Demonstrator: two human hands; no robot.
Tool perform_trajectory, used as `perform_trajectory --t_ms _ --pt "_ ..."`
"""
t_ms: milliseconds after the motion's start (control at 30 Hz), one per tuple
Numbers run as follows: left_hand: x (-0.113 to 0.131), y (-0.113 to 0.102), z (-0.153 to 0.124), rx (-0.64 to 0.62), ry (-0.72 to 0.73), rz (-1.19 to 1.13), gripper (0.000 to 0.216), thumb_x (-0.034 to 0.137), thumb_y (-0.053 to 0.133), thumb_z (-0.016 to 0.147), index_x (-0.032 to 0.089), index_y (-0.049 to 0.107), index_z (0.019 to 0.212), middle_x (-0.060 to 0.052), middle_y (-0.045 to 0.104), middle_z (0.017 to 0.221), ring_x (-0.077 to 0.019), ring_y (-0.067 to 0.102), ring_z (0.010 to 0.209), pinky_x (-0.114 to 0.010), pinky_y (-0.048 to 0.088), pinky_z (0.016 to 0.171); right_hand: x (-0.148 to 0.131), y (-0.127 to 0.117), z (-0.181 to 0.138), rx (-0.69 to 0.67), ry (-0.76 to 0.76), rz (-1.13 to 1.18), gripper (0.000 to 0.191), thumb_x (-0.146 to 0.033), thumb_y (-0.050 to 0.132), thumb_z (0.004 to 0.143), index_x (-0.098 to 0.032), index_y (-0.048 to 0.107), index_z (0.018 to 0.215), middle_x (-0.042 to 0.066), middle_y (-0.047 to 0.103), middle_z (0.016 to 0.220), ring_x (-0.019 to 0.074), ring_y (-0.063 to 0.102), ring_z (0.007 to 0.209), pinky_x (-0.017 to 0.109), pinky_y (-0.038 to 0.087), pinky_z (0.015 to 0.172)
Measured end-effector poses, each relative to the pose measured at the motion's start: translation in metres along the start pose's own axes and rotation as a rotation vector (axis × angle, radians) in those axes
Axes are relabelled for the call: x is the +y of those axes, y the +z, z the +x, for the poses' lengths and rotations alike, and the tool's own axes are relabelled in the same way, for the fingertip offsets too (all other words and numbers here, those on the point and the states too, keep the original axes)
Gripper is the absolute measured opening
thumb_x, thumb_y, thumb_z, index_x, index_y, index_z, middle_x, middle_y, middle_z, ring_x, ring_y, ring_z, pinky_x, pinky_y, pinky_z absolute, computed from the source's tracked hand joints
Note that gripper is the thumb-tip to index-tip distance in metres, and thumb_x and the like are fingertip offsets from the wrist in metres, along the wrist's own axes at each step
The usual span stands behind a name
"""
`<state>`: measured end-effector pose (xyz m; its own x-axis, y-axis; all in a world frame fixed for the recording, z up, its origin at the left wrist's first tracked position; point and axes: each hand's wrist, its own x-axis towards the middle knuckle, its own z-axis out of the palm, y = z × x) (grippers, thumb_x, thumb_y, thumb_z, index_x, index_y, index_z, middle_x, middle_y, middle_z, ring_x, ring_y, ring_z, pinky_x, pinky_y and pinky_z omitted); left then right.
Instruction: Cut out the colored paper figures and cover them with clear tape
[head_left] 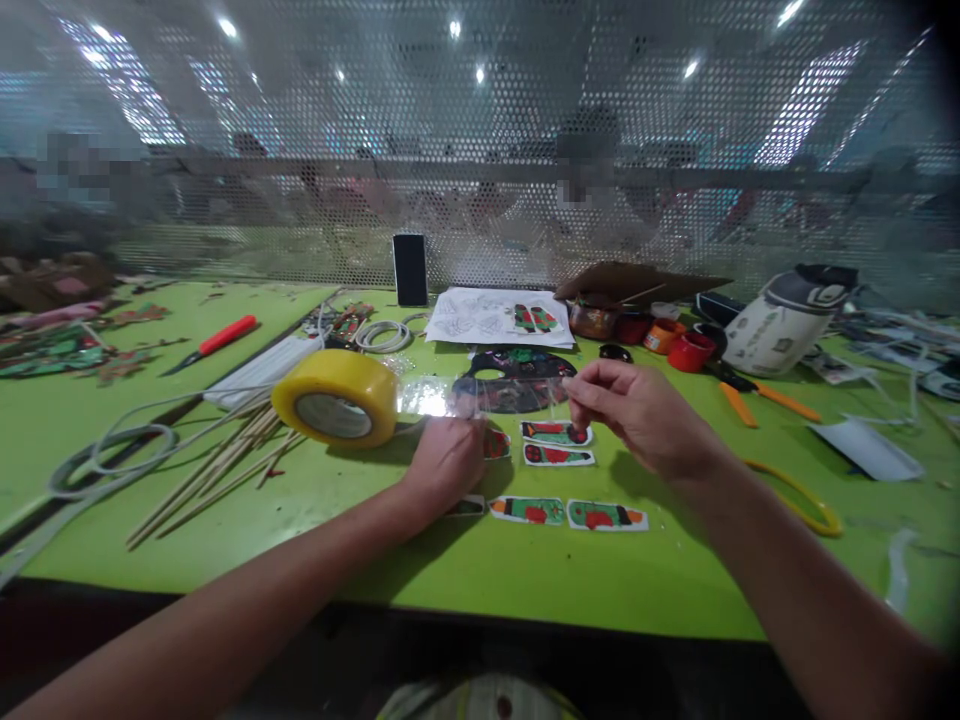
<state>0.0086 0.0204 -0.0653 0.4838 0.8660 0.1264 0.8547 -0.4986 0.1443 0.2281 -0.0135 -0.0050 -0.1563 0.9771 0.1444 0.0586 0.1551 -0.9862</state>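
Note:
A yellow roll of clear tape (335,397) hangs in the air above the green table (480,580), joined by a stretched strip of clear tape (480,396) to both hands. My left hand (446,462) is closed on the strip near its middle. My right hand (637,412) pinches the strip's free end. Under the strip lie several small painted paper cut-outs (556,433), and two more cut-outs (570,513) sit nearer the front edge. One cut-out is partly hidden under my left hand.
Bamboo sticks (217,465) and wire coils (112,450) lie at the left, with a red-handled knife (217,340) beyond. Behind stand a dark phone (410,269), printed sheets (495,317), a black palette (517,380), paint pots (675,345), orange pliers (757,395) and a white jug (784,320). A perforated screen backs the table.

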Motion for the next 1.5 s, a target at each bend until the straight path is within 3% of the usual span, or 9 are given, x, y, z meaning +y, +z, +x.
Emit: perform_trajectory --t_ms 300,467,567,700,900,1000,1133,1300,1500 --pt "0.001 -0.004 -0.011 0.053 0.101 0.027 0.043 -0.004 0.039 0.068 0.011 0.065 0.099 -0.015 0.068 0.093 -0.0232 0.060 0.083 -0.037 0.048 0.076 -0.001 0.000 0.000 0.002 -0.008 -0.010 0.019 -0.033 0.067 0.084 -0.017 0.063 0.075 -0.001 0.061 0.065 0.0121 0.053 0.059 0.029 0.043 0.060" --pt "0.020 -0.021 -0.066 0.292 0.335 -0.076 0.050 0.004 0.045 0.076 0.016 0.052 0.124 -0.015 0.056 0.130 -0.0294 0.046 0.126 -0.047 0.044 0.101 -0.002 -0.001 -0.001 0.005 0.005 0.021 0.019 -0.034 0.068 0.083 -0.018 0.062 0.073 -0.001 0.060 0.064 0.0127 0.053 0.059 0.029 0.043 0.059" --pt "0.017 -0.059 -0.101 0.394 0.291 -0.156 0.048 0.018 0.056 0.079 0.036 0.051 0.124 -0.001 0.064 0.119 -0.0229 0.058 0.112 -0.039 0.050 0.096 -0.002 -0.001 -0.002 0.023 0.019 0.007 0.020 -0.034 0.067 0.083 -0.019 0.061 0.071 -0.001 0.060 0.063 0.0129 0.053 0.057 0.029 0.042 0.058" --pt "-0.027 -0.106 -0.111 0.755 -0.193 -0.076 0.026 0.039 0.062 0.074 0.037 0.061 0.100 0.001 0.062 0.100 -0.0293 0.060 0.100 -0.051 0.047 0.093 0.000 -0.003 -0.006 0.037 0.017 -0.024 0.021 -0.033 0.066 0.084 -0.020 0.061 0.069 -0.001 0.059 0.061 0.0127 0.053 0.056 0.029 0.041 0.057" --pt "-0.125 -0.102 -0.091 0.737 -0.608 -0.727 0.037 0.033 0.058 0.075 0.019 0.058 0.109 -0.005 0.064 0.112 -0.0205 0.063 0.096 -0.037 0.051 0.088 0.007 -0.006 -0.007 0.051 0.034 -0.010 0.023 -0.037 0.068 0.081 -0.020 0.061 0.067 0.000 0.059 0.062 0.0138 0.054 0.057 0.030 0.043 0.059" --pt "-0.164 -0.109 -0.069 0.444 -0.467 -0.719 0.035 0.033 0.040 0.087 0.010 0.055 0.110 -0.007 0.069 0.100 -0.0158 0.063 0.090 -0.034 0.051 0.084 0.009 -0.004 -0.006 0.038 0.041 -0.008 0.025 -0.040 0.069 0.080 -0.020 0.060 0.068 0.000 0.059 0.061 0.0142 0.053 0.057 0.030 0.042 0.058" --pt "-0.183 -0.134 -0.004 0.088 -0.333 -0.572 0.025 0.027 0.055 0.084 0.007 0.066 0.092 0.000 0.072 0.082 -0.0093 0.060 0.076 -0.024 0.049 0.074 0.007 -0.002 -0.009 0.014 0.060 -0.128 0.030 -0.045 0.066 0.082 -0.019 0.060 0.067 0.000 0.059 0.062 0.0142 0.053 0.059 0.030 0.042 0.061" --pt "-0.147 -0.123 0.077 -0.409 -0.110 -0.361 0.014 0.008 0.074 0.067 0.011 0.068 0.079 0.006 0.069 0.069 -0.0063 0.058 0.067 -0.017 0.047 0.066 0.005 -0.002 -0.010 -0.005 0.075 -0.217 0.032 -0.048 0.065 0.082 -0.019 0.060 0.068 0.001 0.060 0.063 0.0161 0.054 0.062 0.030 0.043 0.064" --pt "-0.119 -0.077 0.101 -0.741 0.046 -0.129 0.019 0.028 0.057 0.090 0.013 0.062 0.080 0.001 0.063 0.075 -0.0093 0.059 0.062 -0.025 0.052 0.059 0.012 -0.006 -0.006 0.007 0.138 -0.235 0.030 -0.046 0.062 0.085 -0.020 0.059 0.070 0.000 0.060 0.065 0.0159 0.054 0.063 0.029 0.044 0.064"
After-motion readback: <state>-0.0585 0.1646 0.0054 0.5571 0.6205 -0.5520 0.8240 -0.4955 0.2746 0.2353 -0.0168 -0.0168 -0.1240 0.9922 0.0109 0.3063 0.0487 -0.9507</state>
